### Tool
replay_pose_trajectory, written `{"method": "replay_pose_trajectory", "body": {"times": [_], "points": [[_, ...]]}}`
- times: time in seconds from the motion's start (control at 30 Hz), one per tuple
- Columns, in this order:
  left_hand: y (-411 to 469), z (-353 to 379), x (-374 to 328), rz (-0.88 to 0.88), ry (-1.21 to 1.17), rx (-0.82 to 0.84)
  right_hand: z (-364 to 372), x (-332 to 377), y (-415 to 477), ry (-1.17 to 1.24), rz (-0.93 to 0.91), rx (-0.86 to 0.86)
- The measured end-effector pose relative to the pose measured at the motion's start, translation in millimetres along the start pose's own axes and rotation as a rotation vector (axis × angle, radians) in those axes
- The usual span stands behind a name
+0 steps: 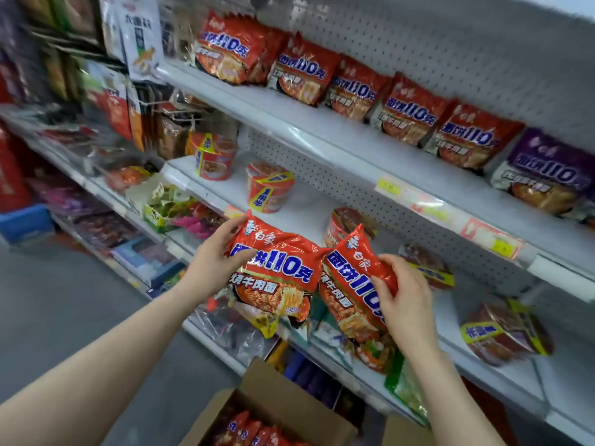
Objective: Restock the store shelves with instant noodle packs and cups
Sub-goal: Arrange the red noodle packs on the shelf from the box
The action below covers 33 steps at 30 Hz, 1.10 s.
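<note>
Mid-restock | our left hand (pixel 212 262) grips one red noodle pack (pixel 277 268), right hand (pixel 405 291) grips a second pack (pixel 351 284) — held side by side before the cup shelf (pixel 306 204) | top shelf (pixel 322 136) row looks full, cups (pixel 269 188) sparse | carton (pixel 273 391) below holds more — plenty left, we reckon

Red noodle packs (pixel 273 268) — blue lettering (one purple pack (pixel 547 175)) — white pegboard (pixel 483 59).

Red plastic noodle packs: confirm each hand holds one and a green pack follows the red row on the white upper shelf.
Wrong colour: in the head view that pack is a purple plastic noodle pack, not green. The rest stands: the left hand grips one red plastic noodle pack, the right hand a second red pack.
</note>
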<state>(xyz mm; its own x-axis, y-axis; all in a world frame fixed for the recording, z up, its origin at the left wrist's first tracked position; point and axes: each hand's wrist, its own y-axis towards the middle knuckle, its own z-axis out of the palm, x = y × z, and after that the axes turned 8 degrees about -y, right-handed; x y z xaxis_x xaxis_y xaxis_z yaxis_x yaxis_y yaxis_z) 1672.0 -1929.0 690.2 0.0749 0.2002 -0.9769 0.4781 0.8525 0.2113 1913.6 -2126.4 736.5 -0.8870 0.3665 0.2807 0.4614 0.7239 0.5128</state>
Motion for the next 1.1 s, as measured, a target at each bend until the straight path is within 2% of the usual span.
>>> {"method": "replay_pose_trajectory", "body": {"times": [0.23,0.47,0.7,1.1], "points": [[23,-18,-52,0.133,0.074,-0.031,-53,23,53,-0.052,-0.042,-0.010],[61,-46,-91,0.204,0.033,-0.083,-72,59,110,-0.120,-0.084,-0.024],[141,-97,-117,0.233,-0.057,-0.069,-66,113,179,-0.132,-0.113,-0.067],[298,-206,-142,0.298,-0.108,0.104,-16,222,297,-0.168,-0.036,-0.183]]}}
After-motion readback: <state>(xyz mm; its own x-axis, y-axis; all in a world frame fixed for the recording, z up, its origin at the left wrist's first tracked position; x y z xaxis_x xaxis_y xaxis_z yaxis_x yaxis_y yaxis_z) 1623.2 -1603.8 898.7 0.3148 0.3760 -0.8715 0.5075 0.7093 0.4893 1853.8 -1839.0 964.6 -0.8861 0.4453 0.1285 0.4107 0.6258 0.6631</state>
